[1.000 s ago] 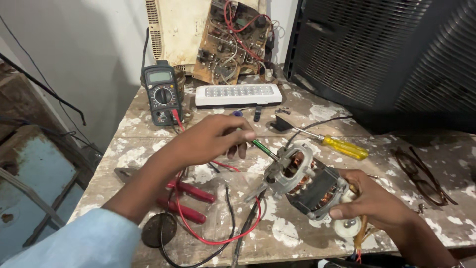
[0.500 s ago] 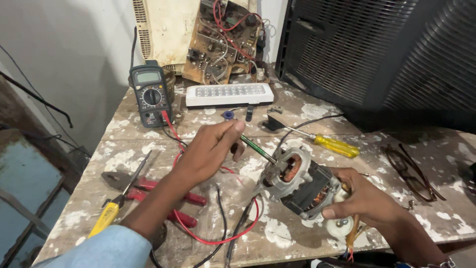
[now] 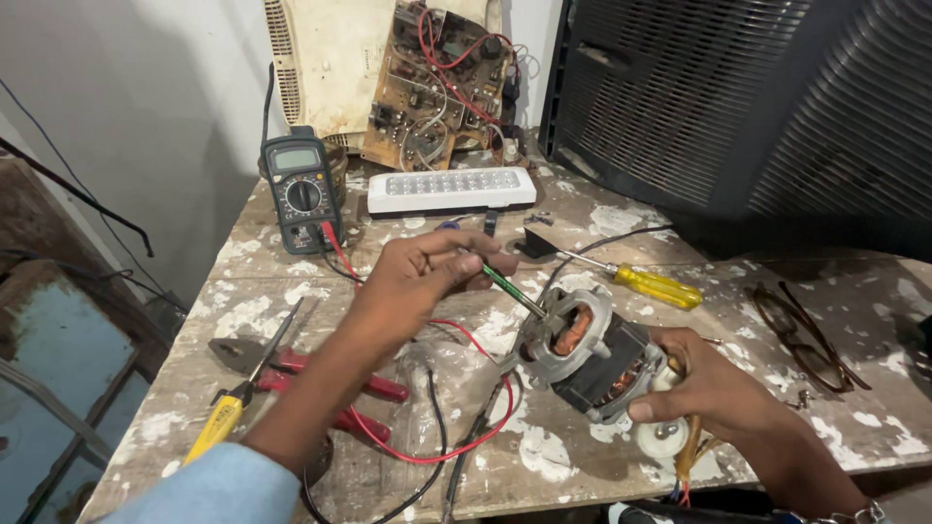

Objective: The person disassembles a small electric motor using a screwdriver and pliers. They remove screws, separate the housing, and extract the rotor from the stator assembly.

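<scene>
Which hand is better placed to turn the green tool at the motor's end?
Left. The left hand already grips the green-handled screwdriver, its tip at the motor; the right hand is occupied steadying the motor.

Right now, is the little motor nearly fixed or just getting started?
Somewhere in the middle, it seems. Done: the motor is out on the table, copper coils showing. In hand: the right hand steadies it while the left hand works a green screwdriver at its metal frame. Left: the multimeter sits untouched, and loose wires trail.
</scene>
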Demonstrator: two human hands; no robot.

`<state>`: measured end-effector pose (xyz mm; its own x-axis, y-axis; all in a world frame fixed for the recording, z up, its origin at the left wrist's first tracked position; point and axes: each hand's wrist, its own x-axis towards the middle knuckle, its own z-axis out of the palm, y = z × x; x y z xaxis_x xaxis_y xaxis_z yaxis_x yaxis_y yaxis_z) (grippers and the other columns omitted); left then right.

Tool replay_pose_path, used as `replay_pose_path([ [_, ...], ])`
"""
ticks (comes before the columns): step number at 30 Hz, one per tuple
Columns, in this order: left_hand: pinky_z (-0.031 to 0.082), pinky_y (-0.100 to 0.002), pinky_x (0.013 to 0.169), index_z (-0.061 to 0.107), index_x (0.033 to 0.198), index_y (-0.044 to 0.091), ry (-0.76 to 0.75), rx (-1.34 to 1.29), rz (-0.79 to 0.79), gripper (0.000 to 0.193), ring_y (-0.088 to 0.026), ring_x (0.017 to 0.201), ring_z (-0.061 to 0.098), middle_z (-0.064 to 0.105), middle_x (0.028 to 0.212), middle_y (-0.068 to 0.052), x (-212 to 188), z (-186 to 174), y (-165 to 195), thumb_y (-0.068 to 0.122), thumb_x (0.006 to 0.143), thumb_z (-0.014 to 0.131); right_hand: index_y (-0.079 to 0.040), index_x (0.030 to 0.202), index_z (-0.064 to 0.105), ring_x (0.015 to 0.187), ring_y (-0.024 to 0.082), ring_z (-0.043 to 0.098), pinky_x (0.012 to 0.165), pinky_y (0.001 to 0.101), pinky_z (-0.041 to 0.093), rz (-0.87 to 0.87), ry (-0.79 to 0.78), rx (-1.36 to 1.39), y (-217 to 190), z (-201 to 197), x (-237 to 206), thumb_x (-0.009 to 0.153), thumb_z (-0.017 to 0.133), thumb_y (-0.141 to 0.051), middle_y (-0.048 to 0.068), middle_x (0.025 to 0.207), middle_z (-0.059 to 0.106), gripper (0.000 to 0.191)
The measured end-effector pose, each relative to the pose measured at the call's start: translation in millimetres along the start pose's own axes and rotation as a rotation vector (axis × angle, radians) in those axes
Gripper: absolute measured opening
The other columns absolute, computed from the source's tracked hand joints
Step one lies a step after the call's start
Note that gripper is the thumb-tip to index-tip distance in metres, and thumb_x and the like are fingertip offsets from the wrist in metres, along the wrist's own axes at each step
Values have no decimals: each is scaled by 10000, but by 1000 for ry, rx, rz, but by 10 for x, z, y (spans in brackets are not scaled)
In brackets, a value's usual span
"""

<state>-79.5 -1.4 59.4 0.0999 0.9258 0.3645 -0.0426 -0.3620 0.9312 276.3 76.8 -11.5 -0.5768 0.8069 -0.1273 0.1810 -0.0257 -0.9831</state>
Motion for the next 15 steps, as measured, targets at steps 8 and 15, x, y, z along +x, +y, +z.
replay_pose_path([
  [8,542,-233,658,761,844,-18,450,5,-79,274,-109,679,672,773,799,-108,28,188,-105,243,821,842,143,1300,596,1039,287,753,985,410,569,-50,-55,-57,-145,114,-34,530,938,-204,245,1115,784,911],
  [15,399,-284,603,671,894,-108,538,97,-154,489,-135,662,492,581,727,-53,143,325,-85,345,938,849,133,1288,598,1004,302,745,942,420,577,12,21,-58,-67,65,7,502,930,-179,248,1099,779,909],
])
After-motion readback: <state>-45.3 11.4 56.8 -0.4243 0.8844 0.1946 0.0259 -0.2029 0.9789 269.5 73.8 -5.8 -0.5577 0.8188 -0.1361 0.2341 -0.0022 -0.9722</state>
